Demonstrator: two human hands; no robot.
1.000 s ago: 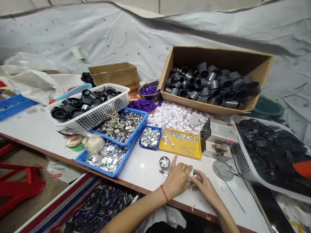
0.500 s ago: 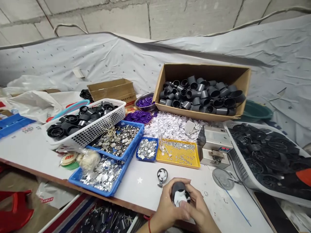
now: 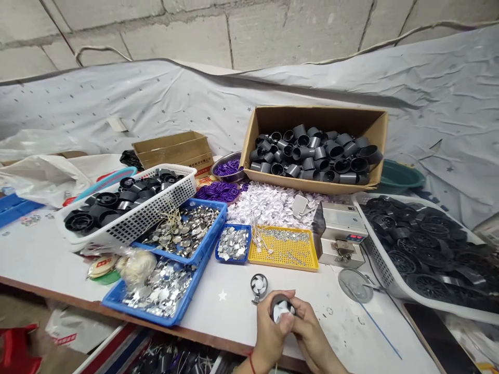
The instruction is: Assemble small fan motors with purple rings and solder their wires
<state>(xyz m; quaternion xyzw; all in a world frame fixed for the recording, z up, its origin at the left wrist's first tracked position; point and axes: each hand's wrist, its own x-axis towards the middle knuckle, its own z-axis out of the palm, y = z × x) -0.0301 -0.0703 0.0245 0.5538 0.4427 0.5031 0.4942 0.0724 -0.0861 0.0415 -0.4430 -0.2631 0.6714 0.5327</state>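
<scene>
We now see the white-bladed plastic fan (image 3: 281, 310) more squarely inside the dark-grey plastic cylinder (image 3: 277, 298), suggesting assembly progresses; our left hand (image 3: 268, 332) and right hand (image 3: 311, 332) keep fingers closed around it.

pale block wall (image 3: 187, 31) with dark joints rose far beyond the left hand (image 3: 268, 330) | star-printed whitish sheet (image 3: 187, 98) (rather creased) hung nearer, also beyond it | white tabletop (image 3: 230, 317), brown-edged, spread beyond and leftward | brownish floor (image 3: 19, 310) showed well left, near red plastic furniture (image 3: 17, 350), cut off | light fell pale
</scene>
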